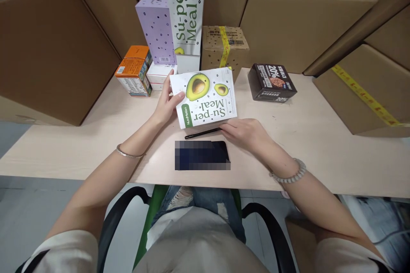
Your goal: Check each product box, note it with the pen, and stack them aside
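A white Su-per Meal box [205,108] with avocado pictures is tilted above the table, its lettering upside down to me. My left hand [168,100] grips its left side, thumb on the printed face and fingers behind. My right hand [245,132] is closed by the box's lower right corner, with the fingertips at the right end of a black pen [201,133]. Whether these fingers also touch the box is unclear. Just nearer to me lies a dark phone [203,155], partly blurred by pixel blocks.
Behind stand a tall Su-per Meal box [187,13], a purple box [155,30], an orange box [134,70], small white boxes [160,76] and a taped brown carton [224,47]. A black box [272,82] sits right. Large cardboard boxes [301,30] wall the table [102,136].
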`<state>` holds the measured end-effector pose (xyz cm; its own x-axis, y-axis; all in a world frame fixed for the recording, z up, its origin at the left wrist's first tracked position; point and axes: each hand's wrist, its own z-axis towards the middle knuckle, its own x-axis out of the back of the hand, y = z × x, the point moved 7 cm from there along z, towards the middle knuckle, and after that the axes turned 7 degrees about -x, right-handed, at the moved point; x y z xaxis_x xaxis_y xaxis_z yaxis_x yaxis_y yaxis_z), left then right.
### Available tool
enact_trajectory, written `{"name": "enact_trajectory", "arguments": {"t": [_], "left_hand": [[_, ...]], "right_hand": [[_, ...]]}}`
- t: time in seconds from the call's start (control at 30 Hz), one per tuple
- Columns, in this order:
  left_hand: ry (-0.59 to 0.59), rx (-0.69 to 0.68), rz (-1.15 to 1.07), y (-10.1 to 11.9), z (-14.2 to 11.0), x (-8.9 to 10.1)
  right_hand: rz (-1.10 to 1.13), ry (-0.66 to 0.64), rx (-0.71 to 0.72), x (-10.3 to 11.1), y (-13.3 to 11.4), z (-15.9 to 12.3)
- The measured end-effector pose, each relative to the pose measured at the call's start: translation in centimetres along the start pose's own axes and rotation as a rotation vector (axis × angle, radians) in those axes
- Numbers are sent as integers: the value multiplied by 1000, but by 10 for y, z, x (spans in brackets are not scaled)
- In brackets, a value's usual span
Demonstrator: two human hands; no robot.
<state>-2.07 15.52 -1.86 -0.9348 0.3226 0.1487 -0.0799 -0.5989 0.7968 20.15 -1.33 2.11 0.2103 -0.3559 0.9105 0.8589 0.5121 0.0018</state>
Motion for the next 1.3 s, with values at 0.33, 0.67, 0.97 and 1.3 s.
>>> {"name": "enact_trajectory", "arguments": {"t": [0.33,0.67,0.97,1.3], "left_hand": [[-6,-224,88,38,-3,-14],[-59,-169,83,47,-5,-25],[-65,-198,94,45,-3,-25],[-64,-228,114,58,-6,-27]], "right_hand": [[340,489,-163,38,27,-10],[733,469,-400,46,17,29],[854,519,-523,23,31,29],[642,438,-453,43,13,29]]}}
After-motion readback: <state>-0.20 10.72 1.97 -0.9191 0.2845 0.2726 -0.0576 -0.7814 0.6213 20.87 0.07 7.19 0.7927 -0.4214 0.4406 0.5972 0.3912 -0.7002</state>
